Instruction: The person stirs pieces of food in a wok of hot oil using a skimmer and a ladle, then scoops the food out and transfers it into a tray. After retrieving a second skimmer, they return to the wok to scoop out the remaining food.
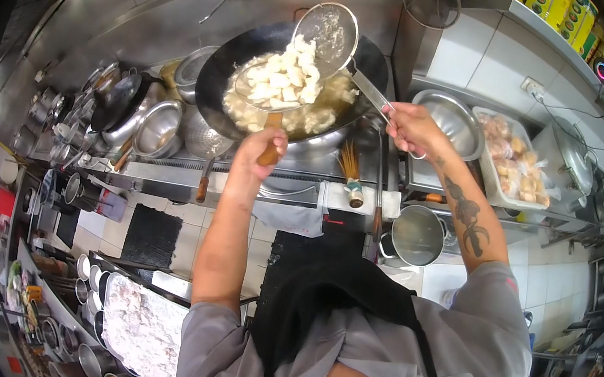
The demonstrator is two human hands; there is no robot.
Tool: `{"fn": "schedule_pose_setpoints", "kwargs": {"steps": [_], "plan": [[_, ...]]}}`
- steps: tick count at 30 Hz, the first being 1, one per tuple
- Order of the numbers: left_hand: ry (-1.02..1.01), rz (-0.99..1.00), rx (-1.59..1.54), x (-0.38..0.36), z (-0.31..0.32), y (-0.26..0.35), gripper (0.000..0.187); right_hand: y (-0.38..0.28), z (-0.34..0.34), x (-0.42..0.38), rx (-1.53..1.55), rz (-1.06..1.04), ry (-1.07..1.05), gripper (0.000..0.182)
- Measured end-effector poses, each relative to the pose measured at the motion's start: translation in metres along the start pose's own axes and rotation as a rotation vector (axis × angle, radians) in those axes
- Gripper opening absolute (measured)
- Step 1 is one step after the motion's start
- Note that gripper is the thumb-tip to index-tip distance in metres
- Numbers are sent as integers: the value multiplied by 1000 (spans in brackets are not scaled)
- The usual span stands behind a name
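Note:
My left hand [265, 152] is closed around the wooden handle of a skimmer [274, 119], which holds a heap of pale white chunks [289, 78] over a large black wok [217, 65]. My right hand [413, 127] grips the long metal handle of a round mesh strainer [329, 30]. The strainer's basket tilts above the heap, close against its upper right side, with small crumbs stuck to the mesh. In the wok, bubbling oil [326, 116] surrounds more pale pieces. The skimmer's bowl is mostly hidden under the chunks.
Left of the wok lie a perforated ladle [206, 139] and metal bowls [158, 129]. A bamboo brush [350, 172] stands at the front edge. To the right are a steel bowl [448, 122] and a tub of bagged food [513, 162]. A pot [417, 235] sits lower right.

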State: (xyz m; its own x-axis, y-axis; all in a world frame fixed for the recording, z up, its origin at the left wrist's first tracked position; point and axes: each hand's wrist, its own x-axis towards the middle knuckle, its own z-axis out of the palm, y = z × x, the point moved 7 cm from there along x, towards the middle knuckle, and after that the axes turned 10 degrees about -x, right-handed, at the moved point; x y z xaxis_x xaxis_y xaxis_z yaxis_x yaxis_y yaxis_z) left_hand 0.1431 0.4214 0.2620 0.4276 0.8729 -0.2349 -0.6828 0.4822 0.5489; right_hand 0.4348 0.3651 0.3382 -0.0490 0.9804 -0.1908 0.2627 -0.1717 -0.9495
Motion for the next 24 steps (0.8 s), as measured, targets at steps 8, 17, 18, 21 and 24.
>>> {"fn": "schedule_pose_setpoints", "kwargs": {"steps": [8,17,18,21,24], "plan": [[-45,-72,-11,5,-7,-14,16,-15,-13,-10,-110,-2,27,26],[-77,31,32,-12,-8,-13,11,-27,-46,-9,-139,-58,56,25],[-80,35,37,-14,-7,-14,11,-29,-47,-8,-153,-67,55,25],[-58,46,56,-20,-2,-15,9,-33,-44,-9,-156,-73,75,23],[-67,52,39,-19,-1,-15,18,-33,-43,-9,-82,-34,106,20]]}}
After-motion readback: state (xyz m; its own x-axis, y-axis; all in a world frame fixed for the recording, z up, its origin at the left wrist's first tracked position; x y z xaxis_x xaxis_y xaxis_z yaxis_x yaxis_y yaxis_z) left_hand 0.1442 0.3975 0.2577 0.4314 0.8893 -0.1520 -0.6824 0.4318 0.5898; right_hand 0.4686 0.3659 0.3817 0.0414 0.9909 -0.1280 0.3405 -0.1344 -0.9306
